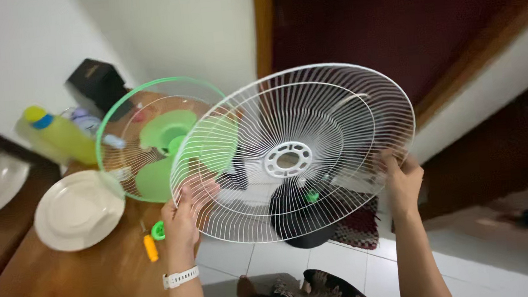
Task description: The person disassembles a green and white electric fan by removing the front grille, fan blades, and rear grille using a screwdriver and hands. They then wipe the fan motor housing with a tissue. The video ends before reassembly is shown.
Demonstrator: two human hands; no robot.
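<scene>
Fingers point(187, 197) of the left hand point(180, 223) and right hand point(402, 181) clamp opposite rims of a white wire fan guard point(289, 149), held tilted in the air above the wooden worktop point(78, 286) and tiled floor. Behind it stands a green fan guard point(124, 132) with green blades. Left lie a white plate point(78, 210), a yellow-green bottle point(62, 137), a black box point(96, 83) and a small orange screwdriver point(150, 246).

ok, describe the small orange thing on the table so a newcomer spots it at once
Start at the brown wooden table on the left, then find the round white plate near its edge. Just right of the plate, beside the person's left hand, lies a small orange cylindrical piece. Its neighbour, a small green round cap, is flat and ring-like; the orange piece is elongated.
</scene>
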